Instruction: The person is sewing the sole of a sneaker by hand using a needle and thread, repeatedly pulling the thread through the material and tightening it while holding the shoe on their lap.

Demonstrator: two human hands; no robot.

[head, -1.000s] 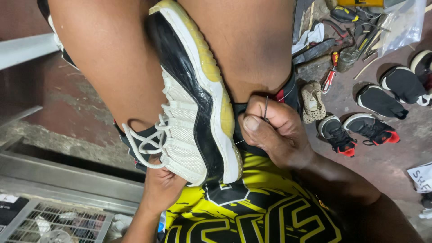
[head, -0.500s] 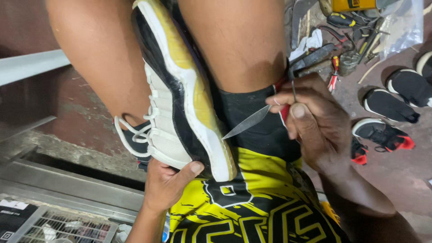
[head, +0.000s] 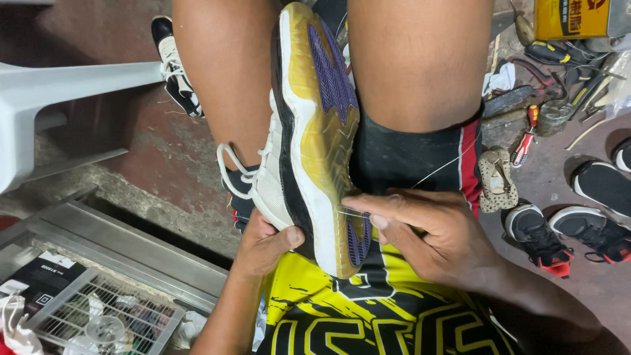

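A white, black and yellow sneaker (head: 315, 131) is clamped between my knees, its yellowed sole with purple tread turned up. My left hand (head: 263, 244) grips the shoe from below at the heel end, thumb on the black side. My right hand (head: 427, 236) rests on my lap beside the sole and pinches a thin white thread (head: 434, 172) at the sole's edge. The thread runs up and right across my black shorts. No awl or blade shows in that hand.
Several black sneakers (head: 578, 227) and a worn sandal sole (head: 496, 179) lie on the floor at right. Tools, among them red-handled pliers (head: 526, 141), and a yellow can (head: 572, 18) sit at upper right. A white plastic chair (head: 59, 98) stands left; a wire rack (head: 105, 315) lies lower left.
The shoe has turned so its sole faces up. My right hand came down from holding a pointed metal tool beside the shoe and now pinches thread at the sole's edge.
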